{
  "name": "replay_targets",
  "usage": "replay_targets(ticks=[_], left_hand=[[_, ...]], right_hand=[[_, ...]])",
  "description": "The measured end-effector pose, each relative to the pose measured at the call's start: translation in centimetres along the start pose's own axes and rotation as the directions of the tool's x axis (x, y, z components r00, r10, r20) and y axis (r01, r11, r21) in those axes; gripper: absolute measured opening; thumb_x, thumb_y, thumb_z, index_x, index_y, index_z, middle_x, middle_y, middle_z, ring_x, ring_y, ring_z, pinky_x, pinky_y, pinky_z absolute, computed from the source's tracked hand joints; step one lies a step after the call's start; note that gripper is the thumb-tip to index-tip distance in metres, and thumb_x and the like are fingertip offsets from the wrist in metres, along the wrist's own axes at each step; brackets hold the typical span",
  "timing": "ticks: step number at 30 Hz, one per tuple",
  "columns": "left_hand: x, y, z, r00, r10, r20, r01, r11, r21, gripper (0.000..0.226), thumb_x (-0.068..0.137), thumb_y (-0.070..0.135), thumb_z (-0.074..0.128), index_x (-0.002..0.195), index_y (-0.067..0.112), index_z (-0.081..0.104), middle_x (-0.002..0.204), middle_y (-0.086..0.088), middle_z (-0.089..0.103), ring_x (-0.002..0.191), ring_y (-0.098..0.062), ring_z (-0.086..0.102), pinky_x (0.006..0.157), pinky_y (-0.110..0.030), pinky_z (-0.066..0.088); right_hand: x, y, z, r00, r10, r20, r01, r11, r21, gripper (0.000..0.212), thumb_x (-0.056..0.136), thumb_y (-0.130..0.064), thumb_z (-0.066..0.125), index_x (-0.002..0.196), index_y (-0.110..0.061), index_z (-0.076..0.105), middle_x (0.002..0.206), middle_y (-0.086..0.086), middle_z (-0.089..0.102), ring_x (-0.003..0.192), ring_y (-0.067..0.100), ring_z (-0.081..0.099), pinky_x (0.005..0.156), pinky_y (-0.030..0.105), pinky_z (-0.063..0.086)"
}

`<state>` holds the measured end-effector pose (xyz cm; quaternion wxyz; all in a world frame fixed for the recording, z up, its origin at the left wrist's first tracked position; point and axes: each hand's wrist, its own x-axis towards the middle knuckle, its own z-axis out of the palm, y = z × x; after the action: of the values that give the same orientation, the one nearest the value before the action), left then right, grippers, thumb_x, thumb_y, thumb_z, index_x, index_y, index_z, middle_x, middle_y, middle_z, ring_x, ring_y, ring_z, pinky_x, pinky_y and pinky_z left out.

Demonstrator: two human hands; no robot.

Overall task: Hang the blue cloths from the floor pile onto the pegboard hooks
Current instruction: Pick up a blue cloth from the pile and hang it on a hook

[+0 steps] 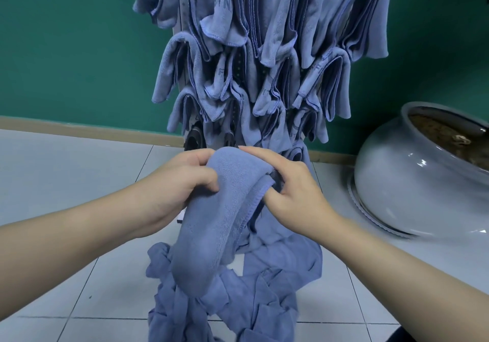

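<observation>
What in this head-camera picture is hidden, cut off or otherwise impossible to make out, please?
- Pegboard: almost wholly covered by hung blue cloths; its top is cut off by the upper edge.
- Hooks: mostly hidden under the cloths; which are free cannot be told.
- Held cloth: covers fingertips of the left hand and right hand.
- Floor pile: cut off by the bottom edge.
- Grey pot: cut off at right; contents unclear.

Head-worn view, downward, close over floor [79, 183]
</observation>
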<state>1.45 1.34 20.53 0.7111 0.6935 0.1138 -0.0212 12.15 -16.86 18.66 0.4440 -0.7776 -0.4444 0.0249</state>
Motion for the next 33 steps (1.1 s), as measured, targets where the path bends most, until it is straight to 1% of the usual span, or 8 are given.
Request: replay_targets(ticks=[2,7,11,15,18,23,29,33], left_hand=[[0.4,-0.5,0.3,0.990,-0.006,-0.141,0.005,1.000,-0.013,0.037,0.068,0.013,0.062,0.105,0.006,0.062,0.093,-0.008,0.074,0.082,-0.020,0.064,0.078,-0.034,0.044],[1.1,-1.9,1.4,0.872,0.157,-0.463,-0.047,0.970,0.240,0.032,0.080,0.016,0.085,0.100,0.020,0.060,0.084,-0.003,0.062,0.068,-0.013,0.055,0.066,-0.026,0.047],[0.5,-2.6,2.9,0.872,0.300,-0.387,-0.129,0.903,0.410,0.016,0.089,0.019,0.071,0.103,0.026,0.065,0.086,0.002,0.067,0.067,-0.006,0.057,0.065,-0.019,0.047],[-0.8,-3.1,4.2,0.887,0.388,-0.251,-0.231,0.842,0.487,0.038,0.088,0.034,0.064,0.125,0.028,0.058,0.116,0.008,0.055,0.098,-0.005,0.058,0.072,-0.015,0.048],[-1.5,-3.0,4.6,0.884,0.432,-0.181,-0.285,0.802,0.526,0.038,0.087,0.042,0.067,0.122,0.037,0.053,0.117,0.015,0.051,0.108,0.000,0.055,0.080,-0.014,0.049],[-1.4,-2.1,4.3,0.819,0.514,-0.255,-0.282,0.748,0.600,0.017,0.093,0.027,0.062,0.109,0.031,0.057,0.107,0.016,0.057,0.103,0.003,0.056,0.080,-0.006,0.039],[-2.3,0.0,4.3,0.778,0.543,-0.314,-0.327,0.778,0.537,0.017,0.092,0.013,0.064,0.098,0.029,0.064,0.096,0.013,0.065,0.092,-0.011,0.063,0.076,-0.028,0.050],[-2.3,4.4,2.9,0.675,0.665,-0.319,-0.402,0.695,0.597,0.017,0.085,0.016,0.059,0.092,0.029,0.067,0.089,0.011,0.066,0.087,-0.013,0.063,0.073,-0.022,0.047]], right_hand=[[0.0,0.0,0.1,0.999,0.038,-0.023,-0.038,0.999,-0.009,0.053,0.085,-0.010,0.052,0.135,-0.023,0.066,0.098,-0.007,0.076,0.073,0.026,0.065,0.071,0.032,0.054],[0.1,-0.2,0.3,0.984,0.158,-0.080,-0.158,0.987,0.001,0.042,0.090,-0.015,0.055,0.127,-0.027,0.070,0.097,-0.011,0.077,0.088,0.007,0.068,0.082,0.026,0.053],[0.0,-0.3,0.4,0.970,0.215,-0.116,-0.215,0.976,0.019,0.037,0.093,-0.011,0.057,0.120,-0.031,0.072,0.090,-0.010,0.076,0.085,0.009,0.067,0.079,0.027,0.053],[0.2,-0.8,0.0,0.957,0.264,-0.124,-0.257,0.964,0.068,0.029,0.091,-0.011,0.059,0.109,-0.028,0.074,0.082,-0.014,0.072,0.076,0.004,0.062,0.069,0.022,0.047],[0.3,-1.6,-0.4,0.952,0.293,-0.093,-0.279,0.950,0.138,0.017,0.088,-0.016,0.066,0.102,-0.024,0.071,0.083,-0.013,0.074,0.077,0.000,0.065,0.070,0.017,0.046],[0.1,-2.8,-0.8,0.954,0.285,-0.092,-0.261,0.942,0.212,0.018,0.084,-0.021,0.074,0.102,-0.023,0.070,0.091,-0.012,0.077,0.087,-0.001,0.070,0.076,0.022,0.055],[0.2,-4.9,-2.2,0.957,0.284,-0.054,-0.262,0.932,0.253,0.020,0.088,-0.017,0.076,0.104,-0.026,0.071,0.095,-0.013,0.077,0.094,0.003,0.071,0.077,0.024,0.054],[2.7,-8.0,-4.3,0.980,0.183,-0.073,-0.163,0.961,0.223,0.023,0.085,-0.017,0.080,0.105,-0.026,0.071,0.097,-0.012,0.077,0.095,0.003,0.071,0.080,0.023,0.056]])
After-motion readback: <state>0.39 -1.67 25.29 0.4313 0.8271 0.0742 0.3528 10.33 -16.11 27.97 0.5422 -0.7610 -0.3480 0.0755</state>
